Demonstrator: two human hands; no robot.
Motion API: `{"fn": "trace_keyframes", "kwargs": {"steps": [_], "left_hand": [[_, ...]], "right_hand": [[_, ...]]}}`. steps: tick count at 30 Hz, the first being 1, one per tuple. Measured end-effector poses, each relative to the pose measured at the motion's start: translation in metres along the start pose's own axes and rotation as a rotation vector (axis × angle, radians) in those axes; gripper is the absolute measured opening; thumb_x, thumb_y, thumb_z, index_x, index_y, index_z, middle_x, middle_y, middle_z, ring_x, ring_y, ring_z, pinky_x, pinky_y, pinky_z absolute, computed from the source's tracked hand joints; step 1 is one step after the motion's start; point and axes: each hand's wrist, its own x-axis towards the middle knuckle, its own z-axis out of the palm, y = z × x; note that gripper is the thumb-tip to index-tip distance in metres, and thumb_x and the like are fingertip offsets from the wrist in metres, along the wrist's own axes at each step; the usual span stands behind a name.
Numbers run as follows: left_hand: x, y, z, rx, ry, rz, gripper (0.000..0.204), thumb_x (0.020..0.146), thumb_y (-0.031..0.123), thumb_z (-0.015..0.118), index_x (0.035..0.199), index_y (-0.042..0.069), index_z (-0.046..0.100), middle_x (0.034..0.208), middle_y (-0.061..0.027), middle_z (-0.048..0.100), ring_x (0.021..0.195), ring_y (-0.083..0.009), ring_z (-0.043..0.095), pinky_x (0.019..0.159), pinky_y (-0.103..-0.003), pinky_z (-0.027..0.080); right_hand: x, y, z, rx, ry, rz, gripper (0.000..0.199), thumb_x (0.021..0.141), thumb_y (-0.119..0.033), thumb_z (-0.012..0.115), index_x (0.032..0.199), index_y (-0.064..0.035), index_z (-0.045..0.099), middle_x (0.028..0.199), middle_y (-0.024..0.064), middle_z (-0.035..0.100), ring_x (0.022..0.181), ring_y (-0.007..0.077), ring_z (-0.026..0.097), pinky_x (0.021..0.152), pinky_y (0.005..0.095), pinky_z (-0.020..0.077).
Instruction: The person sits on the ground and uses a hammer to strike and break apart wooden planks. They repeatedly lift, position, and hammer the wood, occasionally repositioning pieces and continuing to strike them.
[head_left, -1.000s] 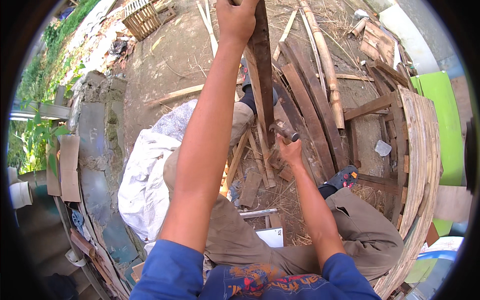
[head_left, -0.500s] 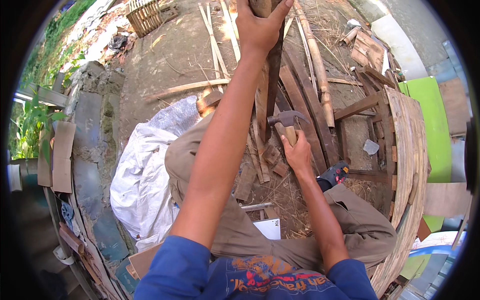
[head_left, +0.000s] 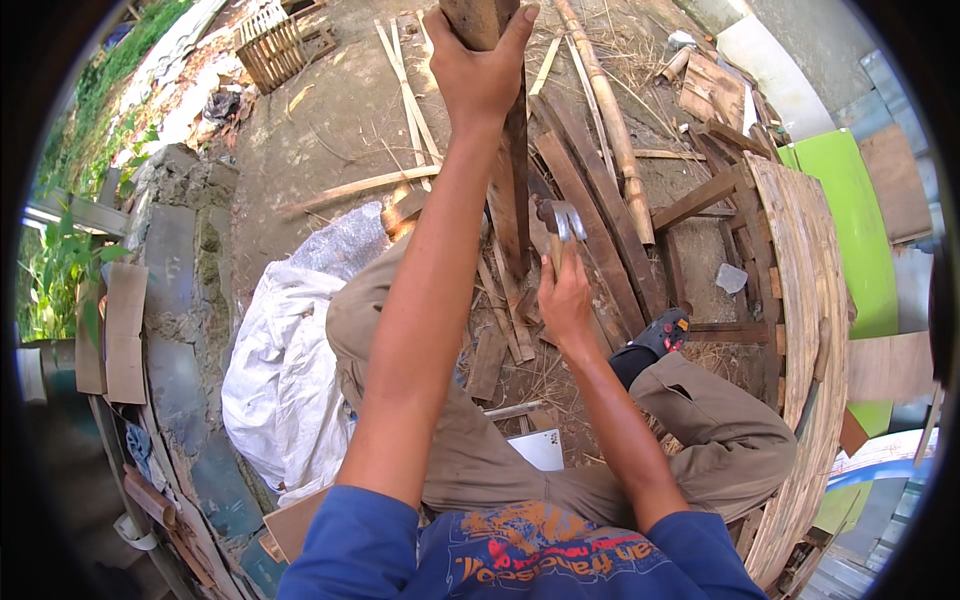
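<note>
My left hand [head_left: 478, 70] grips the top end of a long dark wooden plank [head_left: 512, 170], which stands nearly upright between my knees. My right hand [head_left: 562, 295] is closed around the handle of a claw hammer [head_left: 560, 222]; its metal head sits just right of the plank's lower part, close to the wood. The plank's foot rests among loose wood scraps on the ground. My legs in khaki trousers are bent to either side.
A white sack [head_left: 285, 370] lies at my left knee. More planks and a bamboo pole [head_left: 610, 130] lie ahead. A curved wooden slat frame [head_left: 800, 300] and a green board [head_left: 850, 220] stand to the right, a wooden crate [head_left: 275, 45] far left.
My left hand with the plank's top has shifted right in the picture. The hammer head has risen and now stands close beside the plank. The view has tilted slightly.
</note>
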Motion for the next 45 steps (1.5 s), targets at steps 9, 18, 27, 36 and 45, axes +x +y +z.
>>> {"fn": "trace_keyframes", "kwargs": {"steps": [9,18,27,36,45], "left_hand": [[-0.008,0.006,0.006,0.033,0.033,0.015,0.060,0.081,0.029,0.084,0.119,-0.006,0.053,0.103,-0.0258,0.067,0.095,-0.0319,0.068,0.082,-0.038,0.052],[-0.011,-0.007,0.010,0.061,-0.024,0.022,0.069,0.075,0.043,0.086,0.112,0.000,0.046,0.098,-0.0217,0.069,0.091,-0.0308,0.070,0.081,-0.040,0.054],[-0.019,0.004,0.016,0.106,-0.054,0.031,0.070,0.075,0.040,0.087,0.115,0.001,0.046,0.098,-0.0205,0.069,0.090,-0.0309,0.070,0.080,-0.039,0.054],[-0.019,0.001,0.025,0.097,-0.069,0.039,0.069,0.076,0.038,0.087,0.115,0.000,0.046,0.100,-0.0210,0.068,0.092,-0.0311,0.069,0.082,-0.040,0.053],[-0.025,-0.001,0.025,0.059,-0.107,0.057,0.066,0.079,0.037,0.085,0.117,0.000,0.045,0.103,-0.0208,0.067,0.093,-0.0301,0.068,0.084,-0.039,0.053]], "right_hand": [[0.012,-0.003,-0.004,0.012,0.042,-0.014,0.047,0.095,-0.011,0.055,0.136,0.0102,0.045,0.102,0.0351,0.064,0.094,0.0526,0.062,0.080,0.0528,0.0501],[0.002,0.017,0.000,-0.071,-0.207,0.085,0.048,0.096,-0.013,0.056,0.137,0.0088,0.045,0.106,0.0352,0.063,0.093,0.0515,0.063,0.076,0.0534,0.0510],[-0.012,0.039,0.010,-0.137,-0.230,0.098,0.056,0.097,-0.017,0.056,0.144,0.0086,0.040,0.093,0.0358,0.065,0.083,0.0495,0.066,0.074,0.0523,0.0513],[-0.012,0.046,0.014,-0.074,-0.135,0.109,0.055,0.095,-0.018,0.058,0.143,0.0022,0.042,0.099,0.0348,0.066,0.092,0.0513,0.065,0.078,0.0546,0.0518],[-0.040,0.064,0.021,-0.017,-0.114,0.196,0.047,0.095,-0.018,0.058,0.135,0.0003,0.042,0.093,0.0333,0.066,0.086,0.0533,0.064,0.070,0.0587,0.0496]]}}
